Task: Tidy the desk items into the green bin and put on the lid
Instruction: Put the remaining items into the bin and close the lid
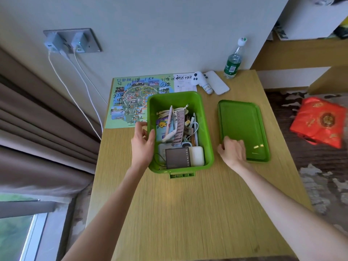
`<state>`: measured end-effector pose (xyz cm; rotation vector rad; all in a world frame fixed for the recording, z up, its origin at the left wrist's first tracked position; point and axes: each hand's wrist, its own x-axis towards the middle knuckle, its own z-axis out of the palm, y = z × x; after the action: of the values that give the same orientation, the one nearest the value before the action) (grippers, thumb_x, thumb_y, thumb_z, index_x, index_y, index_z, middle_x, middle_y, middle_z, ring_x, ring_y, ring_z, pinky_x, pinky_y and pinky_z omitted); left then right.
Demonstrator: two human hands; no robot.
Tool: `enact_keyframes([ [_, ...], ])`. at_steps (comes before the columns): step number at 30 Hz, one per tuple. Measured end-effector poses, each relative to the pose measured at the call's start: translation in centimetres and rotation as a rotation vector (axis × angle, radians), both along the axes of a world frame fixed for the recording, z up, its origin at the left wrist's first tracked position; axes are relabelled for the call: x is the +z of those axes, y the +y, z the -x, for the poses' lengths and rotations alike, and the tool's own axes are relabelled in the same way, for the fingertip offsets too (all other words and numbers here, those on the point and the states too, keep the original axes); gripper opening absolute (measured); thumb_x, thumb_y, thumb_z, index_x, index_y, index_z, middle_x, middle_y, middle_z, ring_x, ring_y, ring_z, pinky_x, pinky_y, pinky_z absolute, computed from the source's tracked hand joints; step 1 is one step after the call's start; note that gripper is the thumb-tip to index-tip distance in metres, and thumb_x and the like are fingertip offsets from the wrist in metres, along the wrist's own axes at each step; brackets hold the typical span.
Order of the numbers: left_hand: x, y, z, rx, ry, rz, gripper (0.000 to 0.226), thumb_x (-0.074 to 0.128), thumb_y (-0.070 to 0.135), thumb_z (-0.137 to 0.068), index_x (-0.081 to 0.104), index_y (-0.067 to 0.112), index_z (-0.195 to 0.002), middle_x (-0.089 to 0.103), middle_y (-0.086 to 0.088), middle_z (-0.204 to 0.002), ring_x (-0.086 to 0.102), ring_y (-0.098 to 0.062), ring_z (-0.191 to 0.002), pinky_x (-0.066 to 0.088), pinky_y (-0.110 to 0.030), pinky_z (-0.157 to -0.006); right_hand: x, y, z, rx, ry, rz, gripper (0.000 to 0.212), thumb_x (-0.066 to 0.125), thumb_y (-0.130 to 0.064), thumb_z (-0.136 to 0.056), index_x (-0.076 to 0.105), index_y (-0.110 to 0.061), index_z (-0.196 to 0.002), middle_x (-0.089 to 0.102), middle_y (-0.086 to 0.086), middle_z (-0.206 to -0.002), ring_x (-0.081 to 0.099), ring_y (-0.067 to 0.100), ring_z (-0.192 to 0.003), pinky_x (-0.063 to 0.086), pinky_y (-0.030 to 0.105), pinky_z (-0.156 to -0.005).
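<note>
Head view: flat green plastic lid (243, 129) lies on the surface just right of the filled green plastic bin (205, 129), long axis parallel; right grip (233, 150) curls on its near-left corner, left grip (143, 142) rests open on the bin's left rim.

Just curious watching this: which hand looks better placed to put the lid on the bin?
Probably the right hand: it rests on the lid. The left hand is at the bin rim.

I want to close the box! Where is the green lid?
In the head view the green lid lies flat on the desk, just right of the green bin. The right hand rests on its near left corner.
</note>
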<state>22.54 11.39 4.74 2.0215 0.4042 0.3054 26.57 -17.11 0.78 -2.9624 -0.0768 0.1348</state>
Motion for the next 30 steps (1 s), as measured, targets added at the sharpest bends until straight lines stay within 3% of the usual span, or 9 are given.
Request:
enact_keyframes([
  [5,0.3,-0.1,0.0,0.008,0.020,0.000,0.014,0.054,0.027,-0.094,0.046,0.024,-0.105,0.055,-0.012,-0.072,0.054,-0.027,-0.063,0.047,-0.041,-0.058,5.3,-0.3,-0.9,-0.200,-0.310,-0.540,0.027,0.060,-0.009,-0.087,0.041,-0.010,-0.067,0.035,-0.003,-0.052,0.032,0.013,-0.045,0.022,0.029,-0.045],
  [11,0.8,-0.2,0.2,0.012,0.050,-0.017,0.013,0.053,0.026,-0.095,0.047,0.022,-0.106,0.051,-0.002,-0.066,0.050,-0.021,-0.056,0.045,-0.038,-0.055,13.2,0.5,-0.8,-0.406,-0.332,-1.289,0.028,0.049,-0.007,-0.092,0.044,-0.019,-0.067,0.033,-0.007,-0.061,0.030,-0.001,-0.050,0.025,0.019,-0.049],
  [14,1.1,-0.4,0.3,0.016,0.078,-0.053,0.014,0.052,0.026,-0.095,0.046,0.020,-0.107,0.050,0.002,-0.064,0.050,-0.017,-0.055,0.044,-0.036,-0.054,16.5,0.9,-0.3,-0.434,-0.333,-1.520,0.025,0.049,-0.012,-0.091,0.045,-0.019,-0.067,0.040,0.001,-0.069,0.040,0.017,-0.072,0.031,0.031,-0.068],
  [17,1.7,-0.5,0.3,0.010,0.137,-0.073,0.018,0.051,0.026,-0.096,0.045,0.018,-0.111,0.052,0.001,-0.067,0.053,-0.022,-0.058,0.045,-0.035,-0.055,18.6,1.2,0.5,-0.396,-0.263,-1.615,0.016,0.049,-0.014,-0.091,0.050,-0.013,-0.075,0.044,0.016,-0.084,0.040,0.026,-0.086,0.031,0.040,-0.078],
  [19,2.2,-0.4,0.2,0.005,0.190,-0.054,0.023,0.051,0.028,-0.096,0.046,0.017,-0.115,0.056,-0.001,-0.074,0.056,-0.026,-0.064,0.049,-0.038,-0.059,19.5,1.5,1.1,-0.419,-0.217,-1.699,0.013,0.049,-0.014,-0.095,0.058,-0.005,-0.091,0.057,0.019,-0.095,0.053,0.029,-0.091,0.042,0.042,-0.081],
  [22,3.2,-0.3,-0.3,0.027,0.232,-0.018,0.032,0.045,0.037,-0.098,0.053,0.011,-0.115,0.064,-0.012,-0.095,0.060,-0.030,-0.079,0.051,-0.042,-0.074,19.3,1.8,1.6,-0.423,-0.046,-1.838,0.031,0.048,-0.018,-0.097,0.060,0.000,-0.119,0.067,0.016,-0.117,0.066,0.026,-0.104,0.053,0.038,-0.088],
  [24,4.0,-0.2,-0.7,0.042,0.212,-0.014,0.044,0.034,0.039,-0.101,0.058,0.002,-0.102,0.062,-0.024,-0.105,0.058,-0.037,-0.095,0.047,-0.046,-0.086,18.2,2.3,2.2,-0.414,0.095,-1.877,0.037,0.048,-0.023,-0.097,0.057,-0.002,-0.126,0.066,0.016,-0.122,0.065,0.026,-0.109,0.052,0.039,-0.094],
  [27,5.0,-0.5,-1.1,0.016,0.163,0.052,0.054,0.019,0.037,-0.104,0.054,-0.002,-0.090,0.060,-0.032,-0.107,0.052,-0.041,-0.099,0.041,-0.052,-0.095,15.9,3.4,3.3,-0.416,0.247,-1.893,0.037,0.044,-0.029,-0.098,0.063,-0.005,-0.119,0.069,0.016,-0.117,0.066,0.024,-0.103,0.052,0.038,-0.091],
  [30,5.2,-0.5,-1.5,0.002,0.189,0.142,0.052,0.028,0.039,-0.103,0.056,-0.004,-0.097,0.058,-0.033,-0.110,0.051,-0.040,-0.102,0.042,-0.049,-0.097,13.7,4.5,4.3,-0.434,0.356,-1.946,0.039,0.042,-0.030,-0.097,0.076,-0.012,-0.100,0.073,0.013,-0.104,0.070,0.020,-0.093,0.057,0.033,-0.075],
])
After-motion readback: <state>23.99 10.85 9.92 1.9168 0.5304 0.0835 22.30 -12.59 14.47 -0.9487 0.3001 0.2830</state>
